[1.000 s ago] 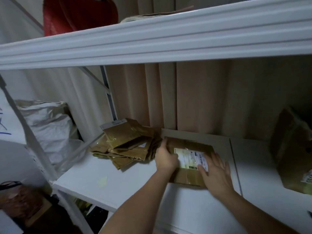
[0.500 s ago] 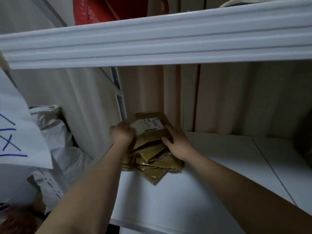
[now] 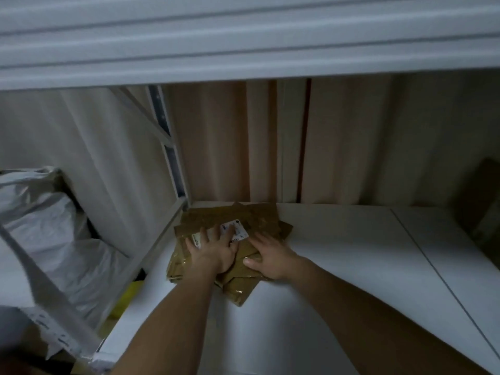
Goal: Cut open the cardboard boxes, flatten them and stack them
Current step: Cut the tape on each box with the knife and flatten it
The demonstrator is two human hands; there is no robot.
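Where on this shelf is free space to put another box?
Free: the white shelf between the flattened cardboard stack and the brown box at right. Crowded: the back left corner, where both hands press the stack.

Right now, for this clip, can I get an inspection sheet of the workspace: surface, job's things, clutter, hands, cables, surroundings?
Surface: white shelf board, with a seam line on its right part.
Job's things: stack of flattened cardboard boxes in the shelf's back left corner; the top piece bears a white shipping label.
Clutter: brown cardboard box at the far right, dim and partly out of frame.
Hands: left hand and right hand both lie flat on the stack, fingers spread.
Cables: nothing seen.
Surroundings: upper white shelf overhead, beige curtain behind, white plastic bags left of the rack.
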